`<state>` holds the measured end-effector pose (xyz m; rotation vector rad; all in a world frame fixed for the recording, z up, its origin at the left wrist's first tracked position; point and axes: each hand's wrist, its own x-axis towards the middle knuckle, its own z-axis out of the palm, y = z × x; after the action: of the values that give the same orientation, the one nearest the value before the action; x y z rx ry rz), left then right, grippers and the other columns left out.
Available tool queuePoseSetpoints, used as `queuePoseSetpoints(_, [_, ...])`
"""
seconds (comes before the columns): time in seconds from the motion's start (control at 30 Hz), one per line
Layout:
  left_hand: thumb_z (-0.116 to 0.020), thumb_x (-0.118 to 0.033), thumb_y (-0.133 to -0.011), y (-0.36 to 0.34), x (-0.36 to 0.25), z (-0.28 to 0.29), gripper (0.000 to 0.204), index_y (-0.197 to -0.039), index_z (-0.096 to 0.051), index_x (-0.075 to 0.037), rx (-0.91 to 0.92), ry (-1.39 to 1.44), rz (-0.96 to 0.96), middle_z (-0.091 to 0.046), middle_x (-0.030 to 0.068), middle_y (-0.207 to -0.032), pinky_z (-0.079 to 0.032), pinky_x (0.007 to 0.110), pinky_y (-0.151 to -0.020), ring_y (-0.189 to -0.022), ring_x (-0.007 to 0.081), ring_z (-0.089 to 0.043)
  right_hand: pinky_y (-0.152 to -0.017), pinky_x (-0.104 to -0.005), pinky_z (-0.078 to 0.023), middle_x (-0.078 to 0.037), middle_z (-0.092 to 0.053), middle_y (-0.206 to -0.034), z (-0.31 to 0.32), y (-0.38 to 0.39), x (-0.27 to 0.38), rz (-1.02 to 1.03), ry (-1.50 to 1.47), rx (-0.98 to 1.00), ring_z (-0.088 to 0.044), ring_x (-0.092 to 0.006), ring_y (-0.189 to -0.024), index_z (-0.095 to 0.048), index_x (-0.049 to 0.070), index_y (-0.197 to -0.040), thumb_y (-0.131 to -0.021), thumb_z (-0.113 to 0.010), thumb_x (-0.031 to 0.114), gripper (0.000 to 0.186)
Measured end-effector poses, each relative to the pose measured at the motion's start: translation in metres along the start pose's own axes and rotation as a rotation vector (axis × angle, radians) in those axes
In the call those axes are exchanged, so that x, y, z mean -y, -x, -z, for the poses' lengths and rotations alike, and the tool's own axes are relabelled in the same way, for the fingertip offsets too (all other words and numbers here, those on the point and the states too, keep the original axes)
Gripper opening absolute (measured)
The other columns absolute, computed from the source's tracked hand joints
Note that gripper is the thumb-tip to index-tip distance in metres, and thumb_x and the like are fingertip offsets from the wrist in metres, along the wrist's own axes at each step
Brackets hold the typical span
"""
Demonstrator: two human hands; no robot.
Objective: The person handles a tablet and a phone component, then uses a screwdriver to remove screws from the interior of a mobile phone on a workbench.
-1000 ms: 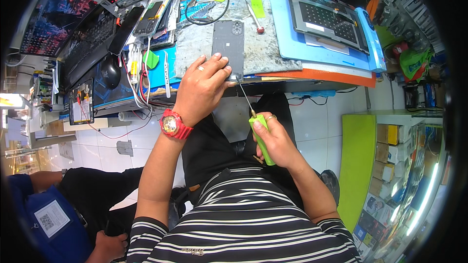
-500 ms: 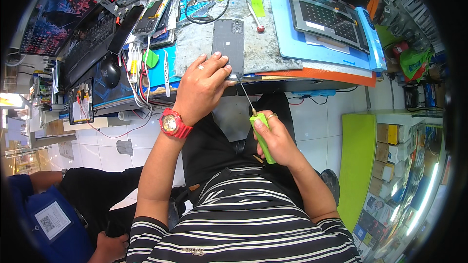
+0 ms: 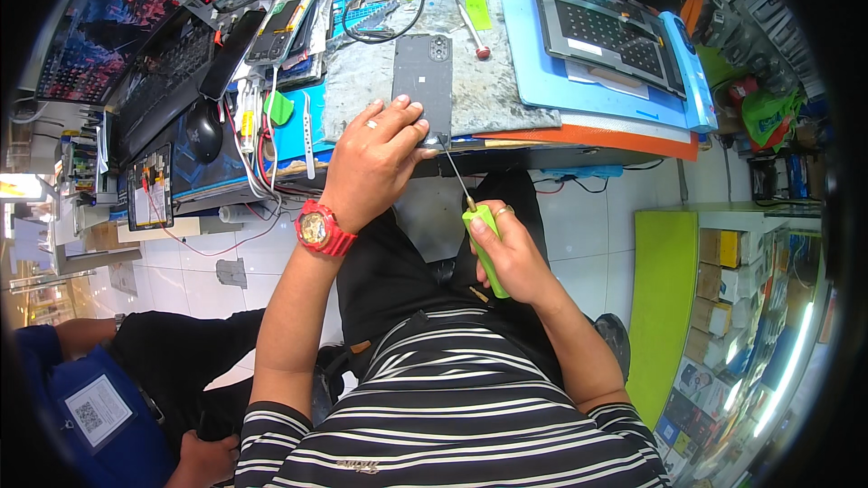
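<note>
At the near side of the worktop (image 3: 533,163), on a worn grey mat (image 3: 362,63), a dark phone (image 3: 422,72) lies with its back upward, its camera end pointing away from the person and its near end about level with the mat's edge. The left hand (image 3: 378,149) rests over the phone's lower left part, fingers laid across the back; whether the thumb, near the lower end, also grips from below cannot be told. The right hand (image 3: 511,258) is wrapped around a green-handled tool (image 3: 476,215), thumb along the handle, below the worktop's edge. From it a thin metal shaft (image 3: 457,176) slants up to the phone's near right corner. The step in hand, as I judge it, is working the tip at that corner while the left hand braces the phone; whether the tip touches the surface or sits under the edge is too small to tell. Any next move of the tool calls for firm pressure from the left hand, small controlled turns of the right wrist, and a shallow angle, since a slip could scratch the back or reach the left thumb close by.
</note>
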<state>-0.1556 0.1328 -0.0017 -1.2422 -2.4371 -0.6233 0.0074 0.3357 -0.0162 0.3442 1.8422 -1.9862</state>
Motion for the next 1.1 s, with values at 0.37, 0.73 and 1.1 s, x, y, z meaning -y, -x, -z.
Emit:
queuePoseSetpoints(0.37, [-0.083, -0.017, -0.086, 0.001, 0.002, 0.0, 0.031, -0.112, -0.075, -0.002, 0.001, 0.012, 0.004, -0.073, 0.014, -0.127, -0.05, 0.052, -0.112, -0.13, 0.0343, -0.065, -0.053, -0.0295, -0.05, -0.006, -0.059, -0.081, 0.005, -0.006, 0.003, 0.042, -0.014, -0.082, -0.06, -0.0126, -0.055, -0.052, -0.001, -0.127, -0.112, -0.054, 0.037, 0.041])
queuePoseSetpoints(0.73, [-0.087, -0.027, -0.084, -0.003, -0.001, -0.004, 0.035, -0.104, -0.074, -0.001, -0.038, -0.03, 0.001, -0.074, 0.0138, -0.121, -0.053, 0.051, -0.108, -0.127, 0.0355, -0.068, -0.083, -0.046, -0.053, -0.025, -0.07, -0.098, 0.02, 0.0, 0.014, 0.146, 0.367, -0.082, -0.07, -0.0407, -0.09, -0.054, -0.006, -0.13, -0.109, -0.057, 0.037, 0.048])
queuePoseSetpoints(1.1, [-0.089, -0.027, -0.079, 0.0, 0.007, -0.005, 0.038, -0.103, -0.075, -0.001, -0.033, 0.0, -0.039, -0.075, 0.0131, -0.12, -0.055, 0.049, -0.106, -0.127, 0.0347, -0.068, -0.064, -0.0384, -0.05, -0.015, -0.066, -0.079, 0.019, -0.001, 0.02, 0.033, 0.277, -0.011, -0.063, -0.0219, -0.06, -0.053, -0.006, -0.131, -0.11, -0.057, 0.037, 0.049])
